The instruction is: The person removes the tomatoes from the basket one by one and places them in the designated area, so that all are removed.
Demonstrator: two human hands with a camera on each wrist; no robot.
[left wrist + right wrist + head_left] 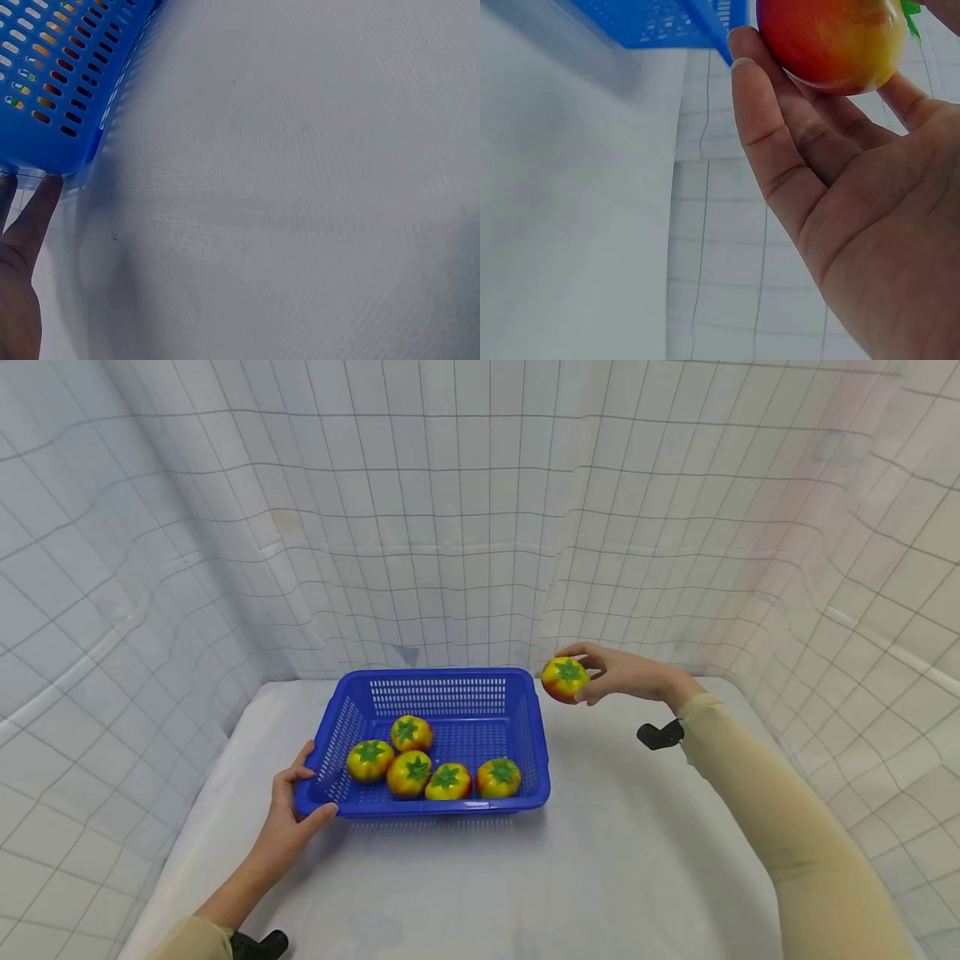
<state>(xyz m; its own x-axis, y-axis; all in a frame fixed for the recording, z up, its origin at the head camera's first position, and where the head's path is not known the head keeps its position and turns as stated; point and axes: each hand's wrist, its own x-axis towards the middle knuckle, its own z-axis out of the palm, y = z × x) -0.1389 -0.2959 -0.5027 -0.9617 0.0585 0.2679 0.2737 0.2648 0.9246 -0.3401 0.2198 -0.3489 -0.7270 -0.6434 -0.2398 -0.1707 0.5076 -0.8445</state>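
A blue plastic basket [435,807] with slotted sides stands on the white table. Inside it, several yellow-and-red tomatoes [408,774] with green star-shaped tops lie along the front and left. My left hand [288,814] grips the basket's front left corner, thumb at the front rim and fingers at the left side. In the left wrist view, fingertips [49,184] touch the basket's rim. Just off the basket's back right corner, my right hand [618,673] holds another tomato [564,678] above the table. The right wrist view shows this tomato [832,41] between thumb and fingers.
White cloth walls [465,527] with a dark grid rise behind the table and on both sides. The white tabletop [600,860] extends in front of the basket and to its right. Black wrist-camera mounts [660,735] stick out at the sleeves.
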